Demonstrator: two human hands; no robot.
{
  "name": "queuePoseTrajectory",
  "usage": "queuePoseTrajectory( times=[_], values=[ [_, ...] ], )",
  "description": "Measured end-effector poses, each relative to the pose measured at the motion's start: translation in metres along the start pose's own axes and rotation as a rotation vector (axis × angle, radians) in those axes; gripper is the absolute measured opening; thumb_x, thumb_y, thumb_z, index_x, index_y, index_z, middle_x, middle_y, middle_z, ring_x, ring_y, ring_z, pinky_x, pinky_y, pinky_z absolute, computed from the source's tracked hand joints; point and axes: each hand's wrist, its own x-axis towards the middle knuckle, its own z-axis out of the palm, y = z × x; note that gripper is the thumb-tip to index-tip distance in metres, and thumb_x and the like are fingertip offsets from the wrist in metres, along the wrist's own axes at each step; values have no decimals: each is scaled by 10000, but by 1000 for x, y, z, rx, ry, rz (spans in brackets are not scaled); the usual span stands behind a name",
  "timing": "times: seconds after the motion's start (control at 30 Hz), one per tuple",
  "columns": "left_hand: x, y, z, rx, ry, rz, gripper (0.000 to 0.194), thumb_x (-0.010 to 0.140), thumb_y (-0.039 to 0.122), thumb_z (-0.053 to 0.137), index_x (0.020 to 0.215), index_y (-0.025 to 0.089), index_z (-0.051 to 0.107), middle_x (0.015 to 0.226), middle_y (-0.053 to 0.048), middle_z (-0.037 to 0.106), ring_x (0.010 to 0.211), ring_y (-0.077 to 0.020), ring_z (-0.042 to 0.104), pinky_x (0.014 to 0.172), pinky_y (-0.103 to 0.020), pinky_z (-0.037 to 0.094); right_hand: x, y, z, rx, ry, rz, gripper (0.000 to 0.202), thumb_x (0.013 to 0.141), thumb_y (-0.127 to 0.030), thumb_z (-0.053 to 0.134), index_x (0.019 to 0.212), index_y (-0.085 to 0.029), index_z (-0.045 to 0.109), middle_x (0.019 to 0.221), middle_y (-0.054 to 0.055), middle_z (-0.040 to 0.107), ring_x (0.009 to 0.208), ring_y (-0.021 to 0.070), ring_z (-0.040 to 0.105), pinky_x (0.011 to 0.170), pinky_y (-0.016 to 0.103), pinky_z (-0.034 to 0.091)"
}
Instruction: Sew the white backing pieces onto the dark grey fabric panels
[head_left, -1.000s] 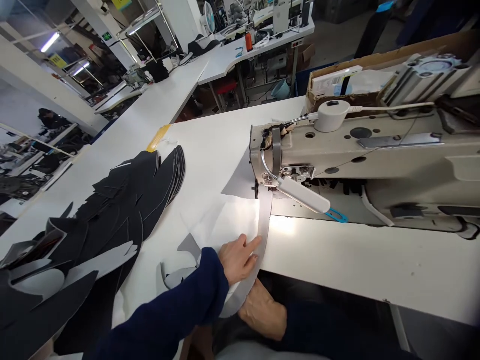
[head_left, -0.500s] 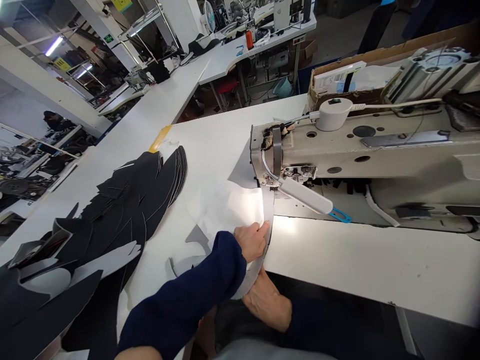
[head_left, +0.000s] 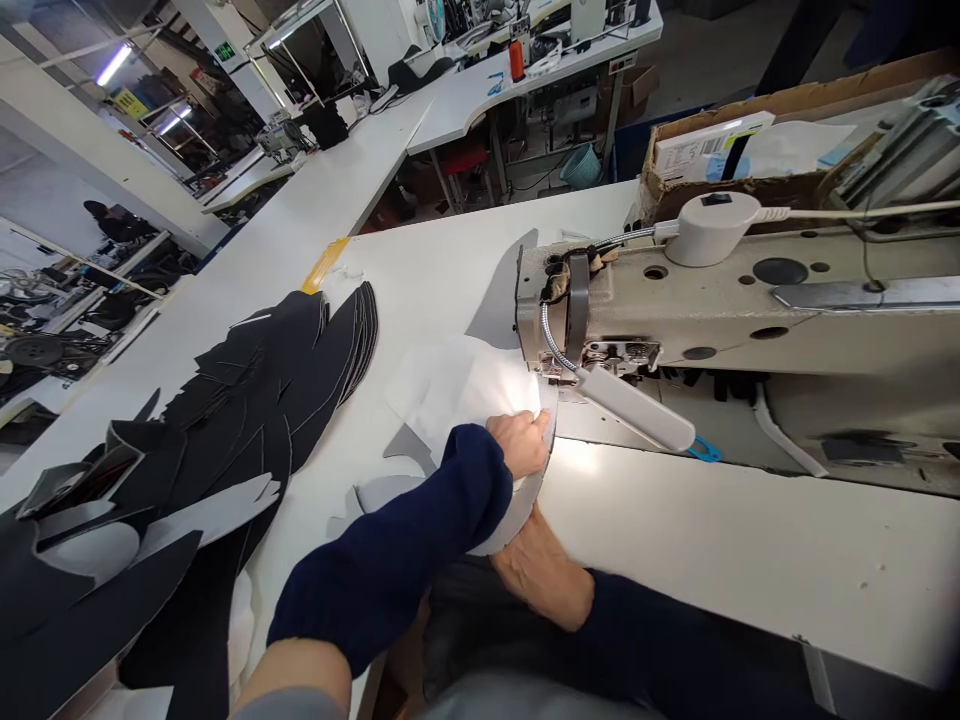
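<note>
Now, in the head view, presses with the left hand [head_left: 519, 445] on the curved light-grey fabric strip [head_left: 516, 515], with knuckles bent and the index fingertip near the strip's right edge, just short of the beige metal sewing machine [head_left: 675, 310]; cannot tell whether also pinching. Reaches beneath the strip's near end with the right hand [head_left: 544, 575], with fingertips hidden; cannot tell whether gripping or merely supporting.

Compared with a second ago, has moved the left hand farther from the near side and closer to the machine head, and has brought the strip's near curve along. Has also brought the mid-grey, leaf-shaped fabric piece [head_left: 501, 300] more fully into sight, to the far left of the machine head. Seems, judging by this, to have fed more of the edge through, with a shorter stretch left on the near side.

Works in the glow of the slim white stick lamp [head_left: 637, 408], right of the left hand. Leaves the overlapping pile of charcoal fabric pieces [head_left: 255, 420] untouched, well apart on the left.
</note>
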Motion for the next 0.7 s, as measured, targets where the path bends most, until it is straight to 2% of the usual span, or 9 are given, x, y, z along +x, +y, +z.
queuePoseTrajectory(
  times=[0.1, 0.2, 0.27, 0.33, 0.4, 0.5, 0.57, 0.7],
  values=[
    [14, -4, -6, -3, -14, -1, 513, 851, 265, 409, 1362, 218, 407, 990, -71, 617, 820, -238, 625, 691, -353, 475, -2, -12, 5, -22, -70, 14, 430, 828, -104, 438, 1246, -73, 535, 1147, 179, 612, 1087, 297, 542, 983, 527, 394],
    [16, -4, -16, 5, 16, -28, 449, 879, 256, 385, 1325, 237, 434, 1028, -72, 576, 868, -226, 595, 681, -335, 471, -7, -28, 13, -36, -109, -24, 445, 788, -59, 459, 1225, -30, 541, 1197, 208, 578, 1114, 291, 531, 975, 486, 420],
    [3, 0, -21, 12, 56, -24, 360, 909, 313, 376, 1243, 249, 496, 1112, -83, 522, 977, -235, 546, 663, -311, 470, -9, -35, 16, -34, -116, -49, 445, 772, -67, 491, 1211, -21, 549, 1245, 217, 546, 1135, 303, 519, 984, 490, 415],
    [-20, 5, -22, 12, 58, 10, 332, 913, 420, 392, 1158, 248, 536, 1159, -88, 472, 1045, -246, 495, 640, -295, 470, -9, -38, 16, -33, -119, -46, 419, 766, -77, 517, 1177, -20, 574, 1222, 216, 563, 1112, 305, 533, 979, 476, 423],
    [-46, 10, -17, 10, 1, 27, 354, 903, 451, 417, 1183, 253, 505, 1134, -83, 466, 994, -235, 506, 628, -293, 473, -7, -38, 13, -26, -124, -39, 404, 771, -75, 521, 1167, -27, 583, 1180, 208, 589, 1086, 292, 547, 963, 447, 438],
    [-69, 11, -2, 45, -99, -13, 438, 906, 270, 421, 1338, 288, 353, 1079, -65, 486, 878, -196, 543, 629, -287, 472, -2, -37, 5, 20, -115, -38, 411, 807, -93, 517, 1214, -50, 559, 1158, 193, 602, 1068, 271, 553, 935, 419, 454],
    [-70, 10, 7, 72, -126, -13, 512, 887, 173, 412, 1376, 287, 306, 1084, -66, 491, 866, -188, 556, 630, -280, 469, 0, -37, 2, 58, -93, -26, 389, 831, -129, 530, 1215, -77, 566, 1155, 182, 607, 1079, 270, 546, 930, 427, 451],
    [-56, 5, 12, 79, -118, 50, 523, 881, 155, 408, 1385, 249, 306, 1093, -79, 497, 856, -187, 574, 618, -277, 470, 0, -37, 5, 88, -62, -10, 345, 862, -292, 579, 1143, -96, 622, 1157, 183, 608, 1132, 298, 508, 979, 470, 401]
  ],
)
